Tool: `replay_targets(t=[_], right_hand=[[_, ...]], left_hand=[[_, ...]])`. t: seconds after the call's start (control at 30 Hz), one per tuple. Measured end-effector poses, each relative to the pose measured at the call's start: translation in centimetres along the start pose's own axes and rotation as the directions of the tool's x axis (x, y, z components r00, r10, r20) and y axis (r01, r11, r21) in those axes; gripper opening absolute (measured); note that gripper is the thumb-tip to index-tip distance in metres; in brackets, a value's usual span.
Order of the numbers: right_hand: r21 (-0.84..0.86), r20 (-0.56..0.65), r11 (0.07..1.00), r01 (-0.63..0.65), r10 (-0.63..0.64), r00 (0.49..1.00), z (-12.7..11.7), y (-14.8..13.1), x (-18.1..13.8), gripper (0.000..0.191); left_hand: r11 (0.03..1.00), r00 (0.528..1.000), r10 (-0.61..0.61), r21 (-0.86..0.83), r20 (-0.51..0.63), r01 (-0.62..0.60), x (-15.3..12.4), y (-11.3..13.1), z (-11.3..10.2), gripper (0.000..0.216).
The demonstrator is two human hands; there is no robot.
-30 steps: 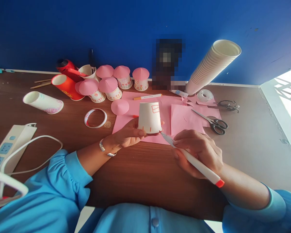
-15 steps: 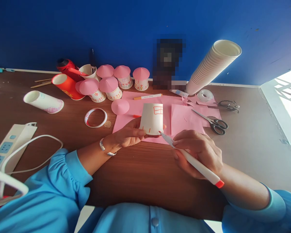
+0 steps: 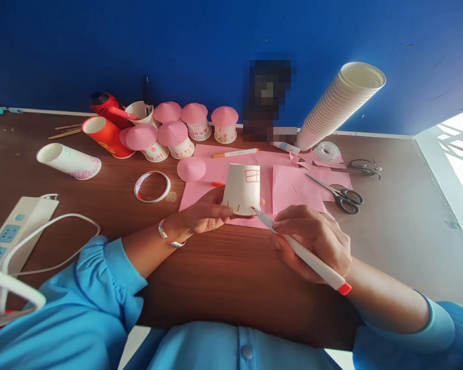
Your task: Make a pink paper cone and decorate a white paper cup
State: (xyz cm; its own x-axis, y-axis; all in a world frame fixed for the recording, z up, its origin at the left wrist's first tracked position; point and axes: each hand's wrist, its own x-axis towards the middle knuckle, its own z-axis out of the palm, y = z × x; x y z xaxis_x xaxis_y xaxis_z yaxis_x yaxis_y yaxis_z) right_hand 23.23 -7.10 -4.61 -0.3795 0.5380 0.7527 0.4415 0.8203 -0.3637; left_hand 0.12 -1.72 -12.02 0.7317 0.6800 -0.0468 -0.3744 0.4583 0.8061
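My left hand (image 3: 208, 210) grips a white paper cup (image 3: 241, 190), turned upside down, near its rim. An orange-red window is drawn on the cup's side, and short strokes run along the lower edge. In my right hand (image 3: 314, 241) is a white marker (image 3: 304, 254) with an orange-red end. Its tip meets the cup at the lower right edge. Beneath the cup lies pink paper (image 3: 212, 156), with an orange-capped marker (image 3: 235, 153) on it and a pink paper cone (image 3: 191, 169) at its left edge.
Several decorated cups with pink cone tops (image 3: 172, 134) stand at the back. A tall stack of paper cups (image 3: 341, 105) leans at the back right. Scissors (image 3: 345, 199), clear tape (image 3: 327, 150) and a glue tube (image 3: 284, 148) lie right; a tape roll (image 3: 152, 186) and power strip (image 3: 17, 231) left.
My right hand has shifted slightly to the left with the marker, its tip staying at the cup's lower edge. The cup has moved barely to the right.
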Motion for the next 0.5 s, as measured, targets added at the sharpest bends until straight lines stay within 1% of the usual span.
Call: replay_targets(t=[0.23,0.37,0.5], right_hand=[[-0.007,0.013,1.0,-0.012,0.012,1.0,-0.08,-0.14,-0.07,0.015],[-0.004,0.037,1.0,-0.027,0.027,0.999,0.02,-0.42,-0.18,0.013],[0.022,0.035,0.999,-0.049,0.048,0.998,-0.1,-0.52,-0.11,0.013]], left_hand=[[1.0,1.0,-0.013,0.015,-0.019,0.013,0.05,0.08,0.07,0.042],[1.0,1.0,0.016,-0.014,-0.003,-0.016,0.17,0.33,0.49,0.043],[1.0,1.0,0.009,0.009,0.0,-0.009,0.19,0.28,0.39,0.042]])
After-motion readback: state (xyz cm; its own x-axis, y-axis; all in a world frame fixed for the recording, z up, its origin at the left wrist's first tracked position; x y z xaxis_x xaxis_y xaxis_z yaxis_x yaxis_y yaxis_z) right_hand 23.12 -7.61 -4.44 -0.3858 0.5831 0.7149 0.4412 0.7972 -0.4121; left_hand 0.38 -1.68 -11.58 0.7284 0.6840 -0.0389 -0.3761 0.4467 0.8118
